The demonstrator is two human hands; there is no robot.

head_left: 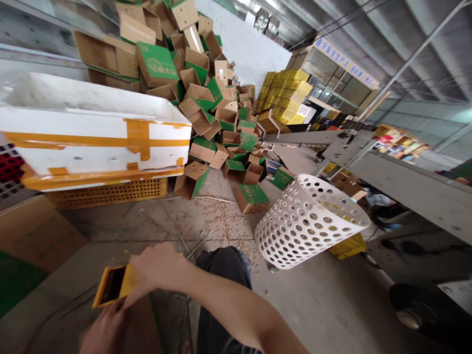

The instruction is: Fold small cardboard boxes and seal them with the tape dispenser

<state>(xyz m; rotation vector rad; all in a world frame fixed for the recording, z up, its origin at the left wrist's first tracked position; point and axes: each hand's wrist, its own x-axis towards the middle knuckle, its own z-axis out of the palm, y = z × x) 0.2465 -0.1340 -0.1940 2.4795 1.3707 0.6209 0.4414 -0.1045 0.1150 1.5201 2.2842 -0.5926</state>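
My right hand [157, 273] is closed over the top of a small yellow open-ended box [112, 285], low in the view above my knee. My left hand [105, 329] sits just under the box at the bottom edge; its fingers are hidden, and I cannot tell if it grips the box. A brown cardboard piece [143, 327] lies below both hands.
A white perforated basket [308, 221] tilts on the concrete floor to the right. A white foam box with orange tape [92, 130] rests on a yellow crate [110, 192] at left. A heap of green-and-brown cartons [206, 98] fills the back. A grey metal table [405, 184] runs along the right.
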